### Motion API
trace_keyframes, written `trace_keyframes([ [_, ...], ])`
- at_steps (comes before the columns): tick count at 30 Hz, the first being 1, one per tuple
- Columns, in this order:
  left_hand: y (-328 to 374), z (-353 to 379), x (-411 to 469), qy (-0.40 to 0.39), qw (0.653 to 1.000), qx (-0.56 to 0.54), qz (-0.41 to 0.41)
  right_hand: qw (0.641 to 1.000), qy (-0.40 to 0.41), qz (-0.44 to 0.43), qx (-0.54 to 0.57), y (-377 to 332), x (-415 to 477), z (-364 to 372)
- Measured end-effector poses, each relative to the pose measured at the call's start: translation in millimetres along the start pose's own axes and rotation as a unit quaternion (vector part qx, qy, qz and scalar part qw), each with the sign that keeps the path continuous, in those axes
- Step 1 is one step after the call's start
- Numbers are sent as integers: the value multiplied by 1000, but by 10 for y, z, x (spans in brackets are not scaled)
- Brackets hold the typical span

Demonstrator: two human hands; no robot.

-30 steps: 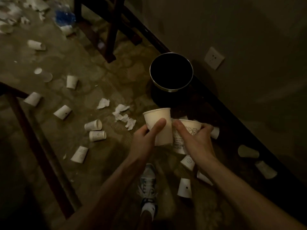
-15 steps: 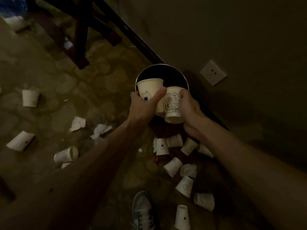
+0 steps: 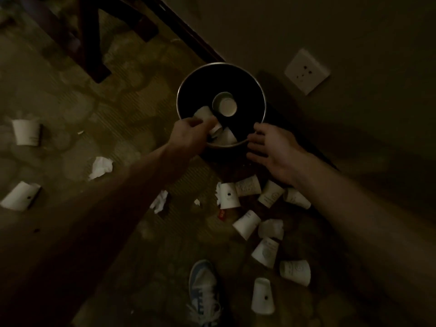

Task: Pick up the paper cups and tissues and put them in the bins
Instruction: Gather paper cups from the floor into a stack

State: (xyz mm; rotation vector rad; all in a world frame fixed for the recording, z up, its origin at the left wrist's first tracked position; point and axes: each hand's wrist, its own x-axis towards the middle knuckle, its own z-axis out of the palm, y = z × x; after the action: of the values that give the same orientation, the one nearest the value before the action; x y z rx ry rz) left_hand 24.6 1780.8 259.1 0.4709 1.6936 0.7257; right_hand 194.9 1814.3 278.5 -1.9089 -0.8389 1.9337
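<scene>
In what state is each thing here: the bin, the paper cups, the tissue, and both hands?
Round black bin with metal rim: upright, open, cups inside.
White paper cups in the bin: lying loose at the bottom.
White paper cups on the floor: lying scattered, not picked up.
Crumpled white tissue: on the floor.
Left hand: fingers curled over the bin's rim; grip unclear.
Right hand: open, empty.

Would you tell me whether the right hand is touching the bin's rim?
Cannot tell. In the head view the right hand spreads its fingers beside the bin at its near rim, but the dim picture shows neither contact nor a gap.
</scene>
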Motion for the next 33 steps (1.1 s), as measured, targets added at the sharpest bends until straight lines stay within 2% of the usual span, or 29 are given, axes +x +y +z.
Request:
trace_keyframes([
  [3, -272, 32, -413, -4, 986, 150, 66, 986, -30, -45, -156, 480, -368, -265],
  [5, -490, 154, -749, -30, 950, 290, 114, 967, -65, -77, -234, 884, -653, -475],
  [7, -724, 375, -1130, -70, 898, 411, 140, 951, -88, -79, -287, 1316, -936, -726],
  [11, -1469, 925, -1676, -170, 816, 527, 167, 917, -117, -55, -377, 2216, -1225, -1294],
  [13, -1940, 1200, -1756, -200, 800, 545, 153, 899, -129, -40, -416, 2638, -1188, -1539],
  [15, -2475, 1472, -1772, -215, 806, 539, 117, 893, -139, -20, -428, 3082, -1077, -1747],
  [20, -3715, 1881, -1460, -233, 831, 502, 46, 915, -110, 22, -388, 4065, -672, -2034],
  [24, -4451, 2014, -1242, -161, 875, 453, 61, 929, -107, 66, -348, 4729, -329, -1965],
  [29, -5002, 2103, -1014, -151, 939, 308, -11, 947, -86, 56, -305, 5144, -46, -1804],
  [33, -5133, 2141, -886, -147, 954, 261, -1, 947, -104, 29, -304, 5240, 92, -1768],
])
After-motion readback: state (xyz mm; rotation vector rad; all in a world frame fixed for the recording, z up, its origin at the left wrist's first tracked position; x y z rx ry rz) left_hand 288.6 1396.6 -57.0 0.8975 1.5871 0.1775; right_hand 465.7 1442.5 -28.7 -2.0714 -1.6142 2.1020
